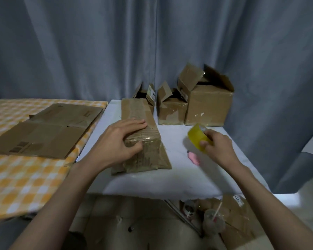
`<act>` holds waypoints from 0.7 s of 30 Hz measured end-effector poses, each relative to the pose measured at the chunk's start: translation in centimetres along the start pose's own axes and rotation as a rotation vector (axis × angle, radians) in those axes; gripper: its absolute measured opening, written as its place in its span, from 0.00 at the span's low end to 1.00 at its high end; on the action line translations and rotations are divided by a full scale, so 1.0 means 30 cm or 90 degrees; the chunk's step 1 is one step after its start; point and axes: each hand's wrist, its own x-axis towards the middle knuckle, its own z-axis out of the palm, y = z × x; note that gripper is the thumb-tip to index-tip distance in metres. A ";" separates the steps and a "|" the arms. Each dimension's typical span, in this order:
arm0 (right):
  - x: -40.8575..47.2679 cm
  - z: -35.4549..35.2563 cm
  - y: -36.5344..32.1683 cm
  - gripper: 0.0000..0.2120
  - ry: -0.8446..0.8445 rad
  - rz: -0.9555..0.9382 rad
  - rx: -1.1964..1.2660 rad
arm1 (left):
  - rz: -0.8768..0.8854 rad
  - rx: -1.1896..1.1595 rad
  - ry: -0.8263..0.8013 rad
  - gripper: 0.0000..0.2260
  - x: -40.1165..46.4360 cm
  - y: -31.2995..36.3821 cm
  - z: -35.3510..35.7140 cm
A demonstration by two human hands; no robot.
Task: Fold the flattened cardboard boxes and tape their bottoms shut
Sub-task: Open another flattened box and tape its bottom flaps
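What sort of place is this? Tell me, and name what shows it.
Probably a makeshift packing corner in a home: grey curtains as backdrop, a table under an orange-checked cloth holding flattened brown cardboard boxes, and folded-up brown boxes lined along a white table.

Bare white table (179,177) lay open before the long box (143,127). Three open boxes (188,103) walled its far edge; flattened cardboard (43,130) covered the checkered table (25,181) leftward.
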 end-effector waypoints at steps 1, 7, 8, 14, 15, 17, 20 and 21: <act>-0.013 -0.014 -0.023 0.05 0.008 -0.025 0.066 | -0.006 0.006 0.019 0.26 0.008 0.014 -0.005; -0.113 -0.072 -0.137 0.10 0.000 -0.208 0.224 | 0.046 0.010 0.098 0.15 0.046 0.120 0.020; -0.124 -0.076 -0.145 0.10 -0.003 -0.235 0.230 | 0.051 0.001 0.105 0.16 0.050 0.141 0.030; -0.156 -0.081 -0.150 0.11 -0.034 -0.325 0.205 | -0.022 -0.078 0.098 0.21 0.072 0.213 0.048; -0.156 -0.083 -0.145 0.11 -0.032 -0.330 0.199 | -0.037 -0.097 0.099 0.17 0.075 0.219 0.048; -0.158 -0.090 -0.137 0.12 -0.029 -0.338 0.186 | -0.060 -0.152 0.129 0.09 0.073 0.235 0.048; -0.156 -0.112 -0.137 0.10 -0.042 -0.350 0.193 | -0.074 -0.204 0.163 0.01 0.071 0.257 0.058; -0.157 -0.124 -0.140 0.09 -0.048 -0.347 0.210 | -0.074 -0.217 0.161 0.01 0.069 0.265 0.064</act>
